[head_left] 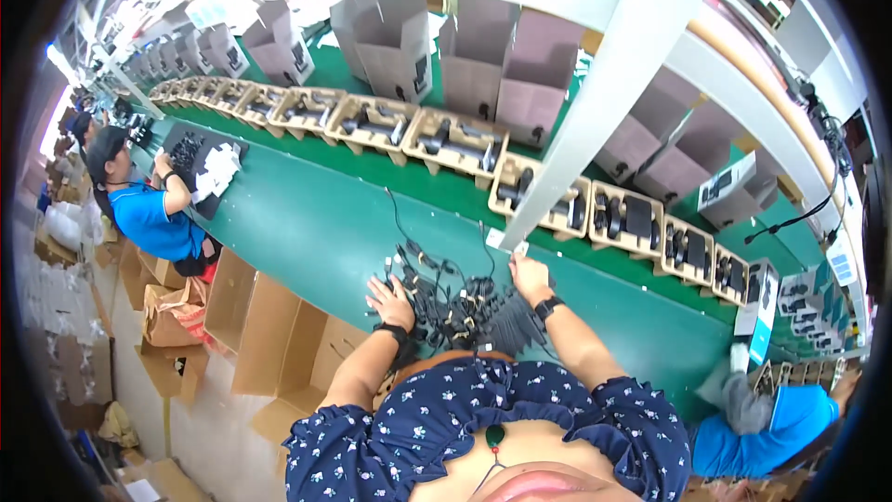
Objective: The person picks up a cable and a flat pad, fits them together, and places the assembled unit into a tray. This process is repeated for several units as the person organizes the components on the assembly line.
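Observation:
A tangled pile of black cables (453,302) with small connectors lies on the green table right in front of me. At its left edge rests my left hand (392,301), fingers spread, touching the outermost cables. My right hand (531,276) is beyond the pile's right side, close to the foot of the white post; its fingers are curled, and what they hold, if anything, is hidden. A fan of flat dark strands (522,321) lies below that hand. One loose cable (395,214) stretches from the pile toward the far side of the table.
Cardboard pulp trays (457,141) with black parts line the green conveyor beyond the table. A slanting white post (595,98) rises ahead of me. Open boxes (395,42) stand behind. One blue-shirted co-worker (149,209) is at left, another (771,428) at right. Large cartons (269,335) stand left.

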